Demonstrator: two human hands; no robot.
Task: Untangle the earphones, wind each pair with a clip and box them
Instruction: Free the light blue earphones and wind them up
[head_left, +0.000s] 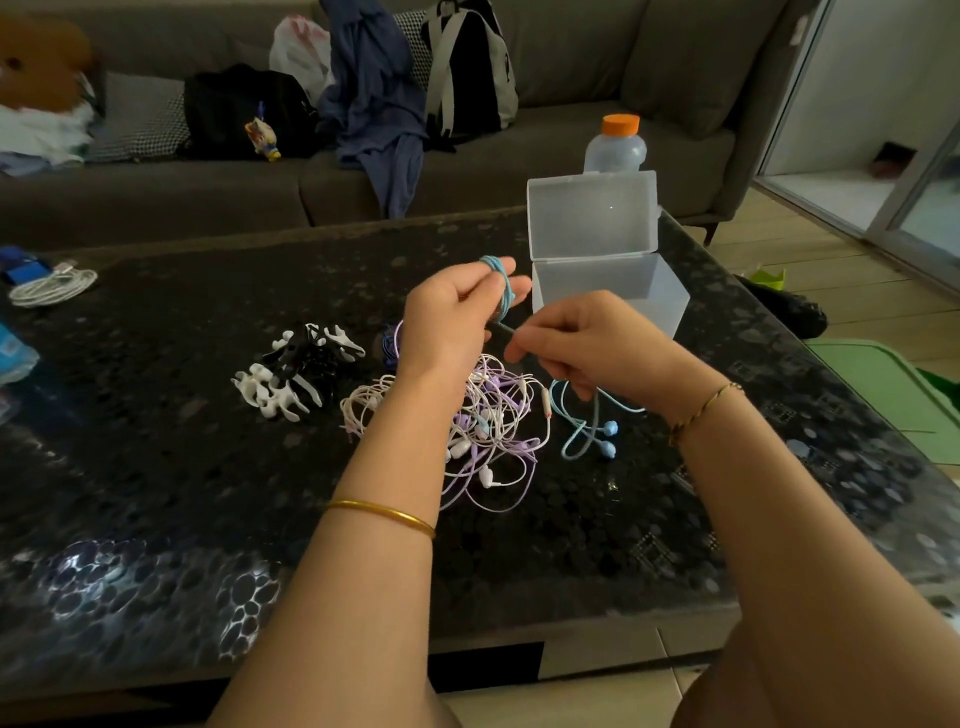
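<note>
My left hand (457, 312) holds a coil of blue earphone cable (501, 283) wound around its fingers, above the table. My right hand (576, 343) pinches the same blue cable just right of the coil; the cable's tail hangs down to two blue earbuds (608, 439) lying on the table. Under my hands lies a tangled heap of white and purple earphones (493, 426). A pile of black and white winding clips (296, 371) sits to the left of it. A clear plastic box (613, 291) with its lid up stands behind my right hand.
The dark patterned table (208, 493) also carries a coiled white cable (52, 286) at the far left and a bottle with an orange cap (618, 143) behind the box. A grey sofa (571, 130) with bags and clothes runs along the back. A green object (893, 395) lies on the floor at right.
</note>
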